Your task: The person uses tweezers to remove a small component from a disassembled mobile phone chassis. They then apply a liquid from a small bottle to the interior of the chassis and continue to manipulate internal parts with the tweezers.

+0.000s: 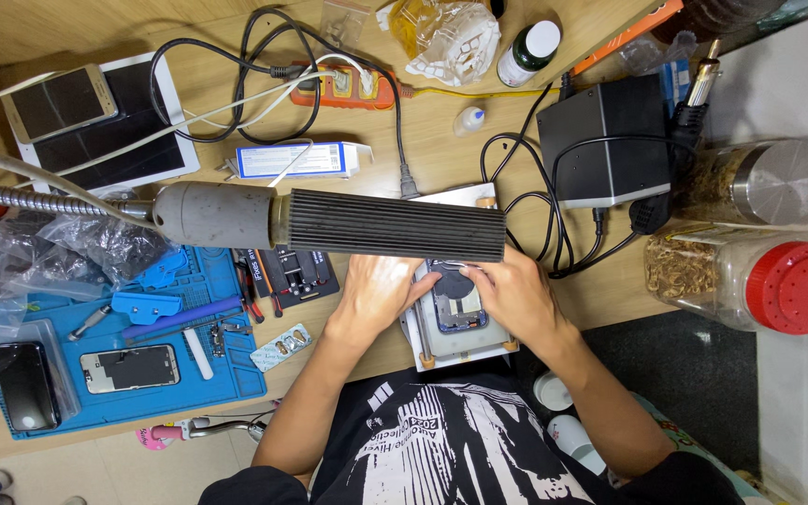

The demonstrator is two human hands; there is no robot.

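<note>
Both hands sit on the opened dark-blue phone body (pixel 457 301), which lies back-open on a white rectangular heating pad (pixel 460 341) at the desk's near edge, straight in front of the person. Left hand (pixel 378 292): fingers curled and close together, tips pressed on the phone's left rim; thumb hidden, so I cannot tell if anything is pinched. Right hand (pixel 513 295): fingers bunched at the phone's upper right corner, possibly nipping something small, too small to tell. Risks, my read: the ribbed black cylindrical lamp head (pixel 395 224) on its grey gooseneck hangs just above the phone's far end, so a lifted wrist could knock it, and it hides part of the work. Black cables (pixel 554 234) loop down just right of the phone from the black box-shaped power unit (pixel 605 140); a sleeve or elbow snagging them could drag the unit. Pad sits at the table edge, so a hard sideways push could slide phone and pad toward the lap. Room: left of the phone, bare wood up to the blue silicone work mat (pixel 194 379) with tools and two handsets; decent sweep there. Right of the phone, bare wood, then a clear plastic jar with a red lid (pixel 750 276) well apart. Beyond the lamp it is crowded: a white and blue box (pixel 301 161) and an orange power strip (pixel 348 86).
</note>
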